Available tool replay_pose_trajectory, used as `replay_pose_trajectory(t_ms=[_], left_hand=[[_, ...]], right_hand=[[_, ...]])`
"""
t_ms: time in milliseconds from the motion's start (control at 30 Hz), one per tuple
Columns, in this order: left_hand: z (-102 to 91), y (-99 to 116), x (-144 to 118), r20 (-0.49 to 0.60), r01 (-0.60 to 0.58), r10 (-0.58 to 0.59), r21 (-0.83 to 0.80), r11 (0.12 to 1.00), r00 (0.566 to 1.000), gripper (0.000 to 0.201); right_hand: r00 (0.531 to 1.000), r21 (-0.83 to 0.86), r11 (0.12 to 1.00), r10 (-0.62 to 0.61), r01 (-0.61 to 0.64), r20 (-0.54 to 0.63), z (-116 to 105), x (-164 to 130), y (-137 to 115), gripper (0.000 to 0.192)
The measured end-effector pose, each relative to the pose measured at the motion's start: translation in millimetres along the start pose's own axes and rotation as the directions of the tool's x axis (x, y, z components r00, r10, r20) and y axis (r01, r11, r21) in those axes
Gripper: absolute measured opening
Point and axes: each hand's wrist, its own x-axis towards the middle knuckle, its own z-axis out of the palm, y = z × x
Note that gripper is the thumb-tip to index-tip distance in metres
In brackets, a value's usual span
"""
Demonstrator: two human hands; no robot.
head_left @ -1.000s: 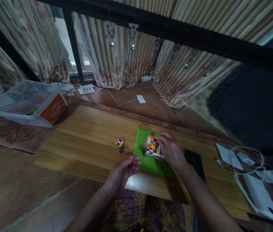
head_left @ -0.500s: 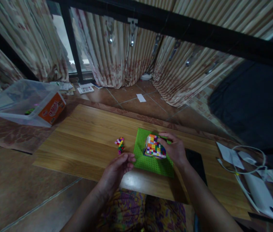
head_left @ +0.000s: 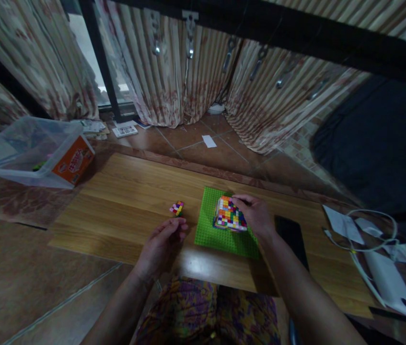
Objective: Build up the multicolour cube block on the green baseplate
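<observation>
A block built of many small coloured toy bricks (head_left: 229, 214) stands on a green studded baseplate (head_left: 206, 235) on the wooden table. At its back right edge is my right hand (head_left: 255, 213), thumb and forefinger pinched close together at the top; anything between them is too small to make out. To the left lies a small pile of loose coloured bricks (head_left: 177, 208). My left hand (head_left: 163, 242) reaches the pile's near side with curled fingers, thumb against forefinger. It covers the nearer bricks, and what it pinches is hidden.
A clear plastic bin (head_left: 37, 167) with an orange label stands beyond the table's left end. Right of the baseplate lies a dark flat device (head_left: 291, 239). White cables (head_left: 371, 211), papers and a white case (head_left: 391, 282) sit at the right. Curtains (head_left: 167, 81) hang behind.
My left hand has moved left and slightly up to the loose bricks, hiding the nearer ones. My right thumb and forefinger have drawn together at the block's top. The view has shifted slightly.
</observation>
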Motion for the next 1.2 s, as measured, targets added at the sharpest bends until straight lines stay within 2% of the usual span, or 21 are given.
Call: replay_pose_trajectory(t_ms=[100, 233, 333, 400, 433, 500, 533, 567, 633, 700, 800, 900, 1033, 1100, 1200], left_hand=[[-3.8, 0.5, 2.2, -0.012, -0.033, 0.033, 0.015, 0.999, 0.999, 0.033], [-18.5, 4.0, 7.1, -0.061, -0.149, 0.157, 0.117, 0.982, 0.986, 0.034], [-32.0, 6.9, 6.3, -0.114, -0.217, 0.249, 0.238, 0.947, 0.962, 0.035], [-38.0, 7.7, 3.1, -0.136, -0.241, 0.291, 0.298, 0.924, 0.947, 0.034], [-39.7, 7.7, 1.1, -0.141, -0.247, 0.303, 0.314, 0.917, 0.943, 0.034], [-40.8, 7.6, -2.7, -0.147, -0.256, 0.315, 0.322, 0.912, 0.938, 0.032], [-40.7, 7.6, -4.4, -0.151, -0.262, 0.323, 0.323, 0.909, 0.934, 0.032], [-40.6, 7.8, -6.0, -0.155, -0.272, 0.335, 0.327, 0.905, 0.929, 0.031], [-41.5, 8.6, -9.4, -0.161, -0.289, 0.359, 0.341, 0.894, 0.919, 0.031], [-44.4, 9.7, -13.5, -0.166, -0.290, 0.364, 0.352, 0.890, 0.916, 0.031], [-51.1, 11.3, -20.0, -0.172, -0.254, 0.328, 0.350, 0.902, 0.929, 0.031], [-55.5, 12.3, -22.9, -0.175, -0.221, 0.293, 0.343, 0.913, 0.940, 0.031], [-54.8, 12.9, -17.3, -0.165, -0.209, 0.271, 0.318, 0.925, 0.948, 0.031], [-53.4, 12.3, -12.0, -0.161, -0.211, 0.268, 0.301, 0.930, 0.950, 0.032], [-51.3, 10.4, -3.4, -0.154, -0.233, 0.292, 0.317, 0.919, 0.944, 0.030]], right_hand=[[1.000, -0.012, 1.000, -0.011, 0.011, -0.007, 1.7, 0.4, 1.7, 0.033], [0.999, -0.071, 0.996, -0.053, 0.053, 0.003, -2.9, 0.7, 2.7, 0.035], [0.986, -0.210, 0.967, -0.158, 0.145, -0.047, -7.8, -6.7, -10.9, 0.037], [0.943, -0.361, 0.893, -0.321, 0.270, -0.091, -2.7, -19.4, -29.6, 0.036], [0.912, -0.422, 0.840, -0.405, 0.342, -0.067, 4.3, -28.2, -40.3, 0.035], [0.844, -0.428, 0.741, -0.525, 0.517, 0.110, 28.7, -48.3, -59.5, 0.035], [0.812, -0.431, 0.693, -0.541, 0.578, 0.219, 45.3, -58.1, -66.1, 0.035], [0.792, -0.462, 0.645, -0.532, 0.609, 0.300, 63.5, -66.6, -70.0, 0.036], [0.815, -0.584, 0.570, -0.445, 0.578, 0.372, 100.5, -77.3, -69.0, 0.041], [0.879, -0.707, 0.525, -0.333, 0.474, 0.342, 131.1, -78.1, -59.9, 0.049], [0.913, -0.801, 0.445, -0.264, 0.401, 0.311, 157.2, -67.2, -44.2, 0.043], [0.897, -0.822, 0.364, -0.240, 0.437, 0.371, 165.9, -56.0, -36.5, 0.031], [0.859, -0.824, 0.260, -0.255, 0.503, 0.444, 169.2, -52.6, -33.9, 0.025], [0.844, -0.819, 0.233, -0.270, 0.523, 0.462, 169.3, -53.6, -32.6, 0.025], [0.824, -0.796, 0.241, -0.286, 0.555, 0.488, 167.3, -54.7, -30.8, 0.027]])
